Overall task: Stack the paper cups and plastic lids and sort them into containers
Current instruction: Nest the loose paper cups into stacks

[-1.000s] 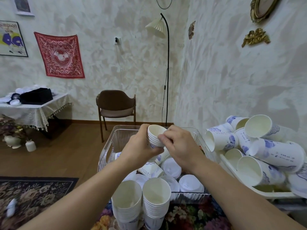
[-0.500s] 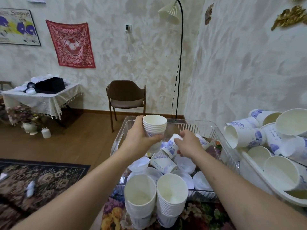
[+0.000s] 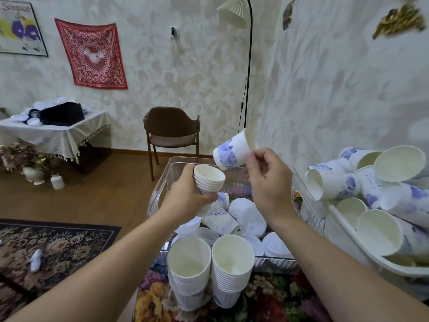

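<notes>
My left hand (image 3: 185, 196) grips a short stack of small paper cups (image 3: 209, 180) above the clear plastic bin (image 3: 160, 194). My right hand (image 3: 269, 182) pinches a single white cup with blue print (image 3: 229, 152), tilted with its mouth to the upper right, just above and right of the stack. Inside the bin lie loose cups (image 3: 219, 220) and white plastic lids (image 3: 249, 216). Two tall cup stacks (image 3: 232, 263) stand in front of the bin on the floral cloth.
A white tray (image 3: 380, 268) at the right holds a heap of larger printed cups (image 3: 334, 182). Behind the bin stand a brown chair (image 3: 171, 131) and a floor lamp (image 3: 248, 66). At the left, a cloth-covered side table (image 3: 53, 133) and a patterned rug (image 3: 53, 245).
My right hand has lifted a single cup out of the bin and raised it beside the stack. My left hand kept holding the stack, slightly lower.
</notes>
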